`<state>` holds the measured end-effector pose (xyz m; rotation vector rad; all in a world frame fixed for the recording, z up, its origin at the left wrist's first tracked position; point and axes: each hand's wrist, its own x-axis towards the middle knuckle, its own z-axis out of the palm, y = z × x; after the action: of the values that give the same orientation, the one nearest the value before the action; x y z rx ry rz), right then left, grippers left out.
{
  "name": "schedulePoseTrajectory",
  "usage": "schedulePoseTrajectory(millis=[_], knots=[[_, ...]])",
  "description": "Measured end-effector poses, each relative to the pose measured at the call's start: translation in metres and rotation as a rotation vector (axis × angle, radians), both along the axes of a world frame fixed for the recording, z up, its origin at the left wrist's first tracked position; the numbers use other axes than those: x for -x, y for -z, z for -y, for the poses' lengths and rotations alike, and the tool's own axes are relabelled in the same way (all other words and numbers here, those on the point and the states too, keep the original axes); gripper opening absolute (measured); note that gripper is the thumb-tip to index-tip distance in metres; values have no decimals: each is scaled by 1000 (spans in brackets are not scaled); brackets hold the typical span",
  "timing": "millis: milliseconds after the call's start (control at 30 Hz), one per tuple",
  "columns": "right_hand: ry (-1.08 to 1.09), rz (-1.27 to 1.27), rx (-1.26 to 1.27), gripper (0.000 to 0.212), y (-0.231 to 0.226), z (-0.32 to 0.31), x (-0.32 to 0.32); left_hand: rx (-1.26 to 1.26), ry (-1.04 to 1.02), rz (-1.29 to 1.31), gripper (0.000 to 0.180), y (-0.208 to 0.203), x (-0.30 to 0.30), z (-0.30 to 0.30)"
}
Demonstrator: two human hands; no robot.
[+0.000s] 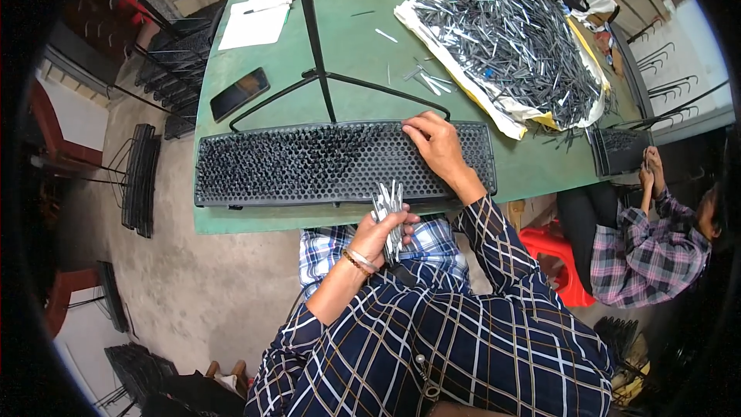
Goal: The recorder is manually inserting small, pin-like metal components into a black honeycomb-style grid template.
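Observation:
A long black perforated panel [401, 162] lies along the near edge of the table. Dark tufts [262, 158] stick up thickly from the holes across its left and middle part, while bare holes show toward the right. Below the panel, my left hand [374, 238] is closed around a bundle of thin grey strips [390, 202], their ends fanning upward. My right hand [440, 148] reaches over the panel's right part, thumb and forefinger pinched together near its far edge. Whatever is between those fingertips is too small to make out.
A black metal frame [315, 38] rises behind the panel. A white sack [463, 85] heaped with dark strips [513, 42] sits far right on the green table [347, 31]. A phone [239, 94] and paper [255, 25] lie left. Another person [644, 243] works at a smaller panel, right.

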<state>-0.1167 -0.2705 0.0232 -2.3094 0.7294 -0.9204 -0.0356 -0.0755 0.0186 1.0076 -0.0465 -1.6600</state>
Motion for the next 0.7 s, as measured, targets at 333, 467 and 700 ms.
schedulePoseTrajectory(millis=[333, 467, 700], knots=[[25, -18, 119, 10, -10, -3, -7, -1, -8, -13, 26, 8, -1, -1], [57, -49, 119, 11, -9, -4, -7, -11, -5, 2, 26, 10, -1, -1], [62, -31, 78, 15, -13, -10, 1, -4, -20, 2, 28, 0, -2, -2]])
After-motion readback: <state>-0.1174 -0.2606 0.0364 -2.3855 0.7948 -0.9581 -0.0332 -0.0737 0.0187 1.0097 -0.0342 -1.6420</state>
